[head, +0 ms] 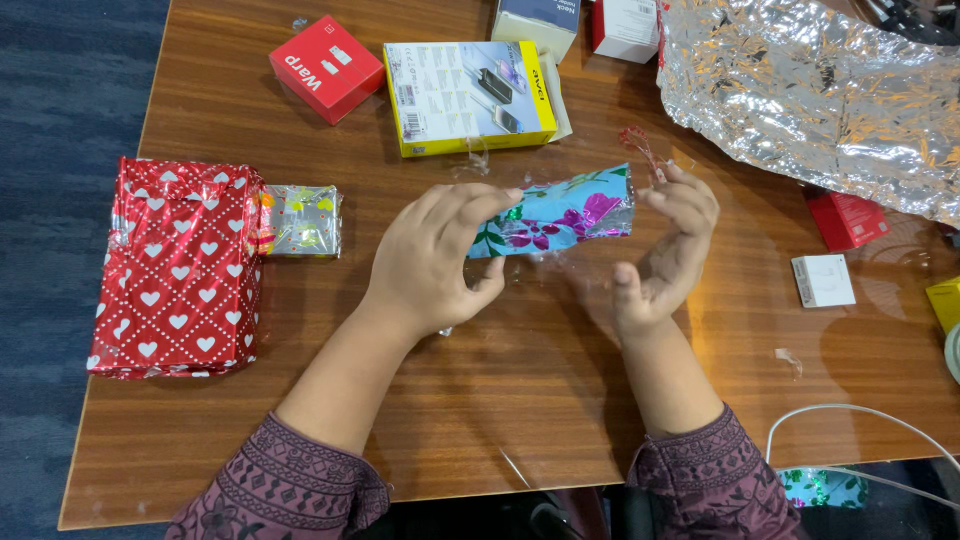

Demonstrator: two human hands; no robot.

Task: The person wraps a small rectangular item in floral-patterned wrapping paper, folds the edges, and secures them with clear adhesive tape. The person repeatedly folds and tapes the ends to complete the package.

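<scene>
Underneath everything, a brown wood-grain table [520, 400] stands on dark blue carpet [60, 150]. Near its middle, the left hand [435, 262] closes fingers and thumb around the left end of a small parcel in blue floral wrap [570, 212], lifted slightly off the wood. The right hand [668, 245] is loosely open at the parcel's right end, fingertips just beside it, gripping nothing I can make out. A red heart-patterned gift [180, 268] lies at the left edge, touching a small silvery wrapped box [303, 220]. Crumpled silver foil [810, 90] spreads across the far right corner.
</scene>
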